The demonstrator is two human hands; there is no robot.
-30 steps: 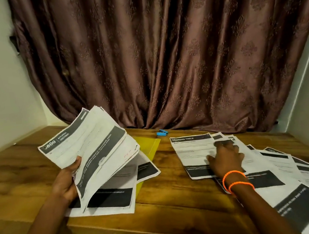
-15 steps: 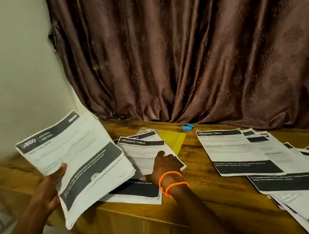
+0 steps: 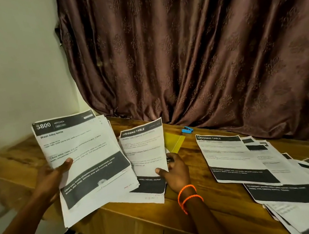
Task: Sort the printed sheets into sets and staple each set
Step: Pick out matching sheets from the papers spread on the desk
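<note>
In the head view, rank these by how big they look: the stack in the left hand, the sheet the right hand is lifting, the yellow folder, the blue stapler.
1. Stack gripped by the left hand, though it is nearest the camera.
2. Sheet pinched by the right hand.
3. Yellow folder, mostly hidden.
4. Blue stapler, farthest back.

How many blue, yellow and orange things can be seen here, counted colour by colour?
Blue: 1, the stapler
Yellow: 1, the folder
Orange: 2, the wristbands
Total: 4
</note>
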